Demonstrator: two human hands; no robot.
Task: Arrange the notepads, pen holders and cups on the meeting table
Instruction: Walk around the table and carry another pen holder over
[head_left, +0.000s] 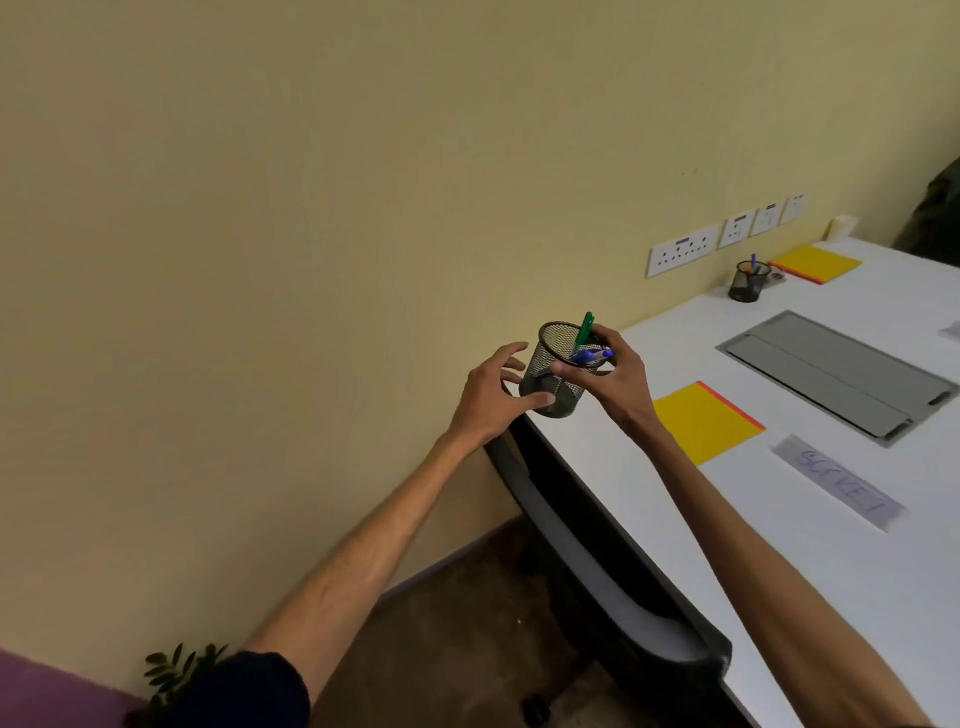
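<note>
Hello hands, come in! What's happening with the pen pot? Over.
Right hand grips pen holder, tilted. Left hand open beside it. Yellow notepad nearby on table.

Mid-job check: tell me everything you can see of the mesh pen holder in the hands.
The pen holder is a black wire-mesh cylinder, open-topped, with see-through walls. It leans slightly at the white table's corner by the wall; whether its base rests there is unclear. A green pen sticks up from it; a blue pen lies across its mouth. The right hand grips its rim; the left hand's thumb touches its lower side.
</note>
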